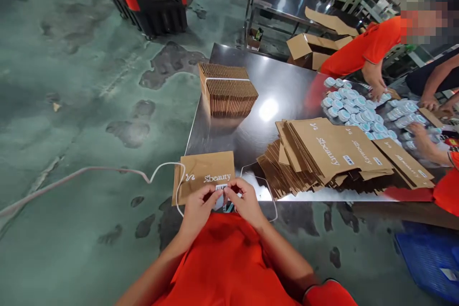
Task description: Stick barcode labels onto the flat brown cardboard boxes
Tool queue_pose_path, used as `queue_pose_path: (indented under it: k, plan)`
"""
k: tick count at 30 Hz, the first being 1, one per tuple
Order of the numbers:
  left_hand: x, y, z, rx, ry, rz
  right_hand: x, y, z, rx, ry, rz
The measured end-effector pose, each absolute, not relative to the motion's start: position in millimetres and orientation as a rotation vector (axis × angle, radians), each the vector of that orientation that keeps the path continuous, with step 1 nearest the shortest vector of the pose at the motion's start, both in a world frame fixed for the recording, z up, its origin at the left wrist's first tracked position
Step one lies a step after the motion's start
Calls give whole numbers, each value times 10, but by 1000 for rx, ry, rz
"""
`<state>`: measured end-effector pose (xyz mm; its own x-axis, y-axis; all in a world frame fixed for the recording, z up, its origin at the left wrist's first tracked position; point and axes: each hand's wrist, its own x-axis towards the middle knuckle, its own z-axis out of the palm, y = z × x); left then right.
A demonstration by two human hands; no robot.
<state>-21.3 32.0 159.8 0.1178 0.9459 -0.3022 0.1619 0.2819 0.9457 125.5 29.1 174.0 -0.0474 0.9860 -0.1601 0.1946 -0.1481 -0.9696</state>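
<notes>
- Right now: L hand [198,209] & R hand [244,202] together, fingertips pinching small barcode label [221,187]
- Label's at lower edge of kraft Sbeauty carton [203,177], front edge of steel table [229,146]
- Pile of flat kraft cartons [304,162] to R, strapped bundle [227,90] behind
- Far side: co-worker's hand [375,87] at round jars [353,114]

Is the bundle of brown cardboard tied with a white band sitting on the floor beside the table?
Not quite. The bundle of brown cardboard is not on the floor: it sits on top of the metal table, tied with its white band, as the head view shows.
</notes>
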Motion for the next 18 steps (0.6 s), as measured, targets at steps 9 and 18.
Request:
queue_pose_path:
  k: [9,18]
  plan:
    - [-233,371,1145,1126,1484,758,1318,709,1206,-1591,-1172,1193]
    - [-181,460,992,1137,1471,813,1302,898,1052,-1606,-1256,1493]
